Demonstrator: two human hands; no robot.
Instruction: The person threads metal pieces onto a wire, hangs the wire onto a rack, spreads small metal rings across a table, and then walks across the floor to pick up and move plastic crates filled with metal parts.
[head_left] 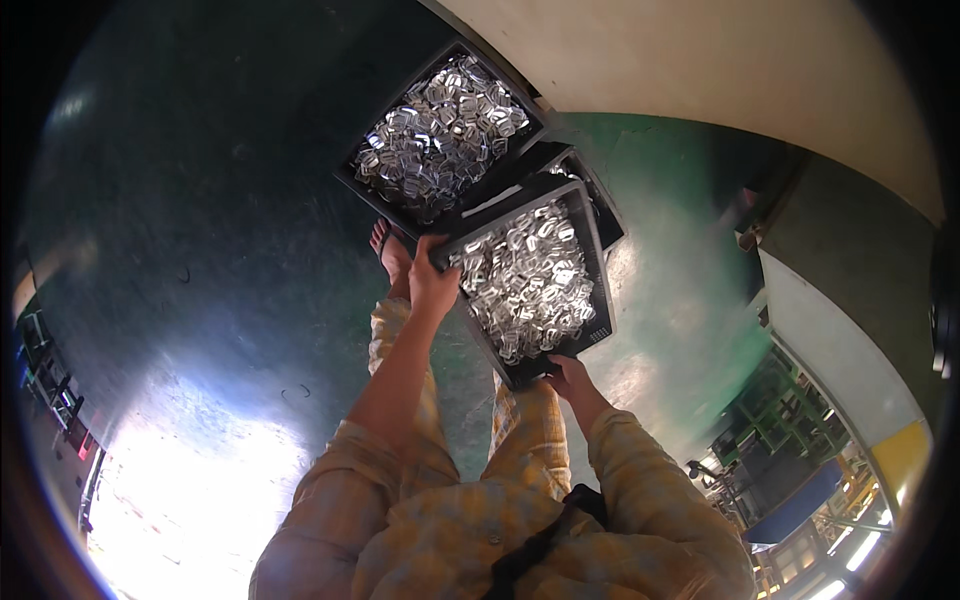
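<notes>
Between my hands is a black plastic crate (607, 300), tilted in view and heaped with small shiny metal pieces (530, 280) that look like flat buckles. My left hand (433, 282) grips its left edge near the far corner, fingers wrapped over the rim. At the near edge, my right hand (571, 377) is closed on the crate's rim, with part of its fingers hidden beneath. Just beyond stands a second black crate (362, 190), full of similar metal pieces (440, 135). A third black crate (605, 215) shows partly behind the held one, with a few pieces visible inside.
A large beige panel (720, 50) rises at the far right. My sandalled foot (393, 250) is on the dark green floor (220, 240), close to the second crate. Racks and machinery (775, 410) stand at the right; strong light glares on the floor at lower left.
</notes>
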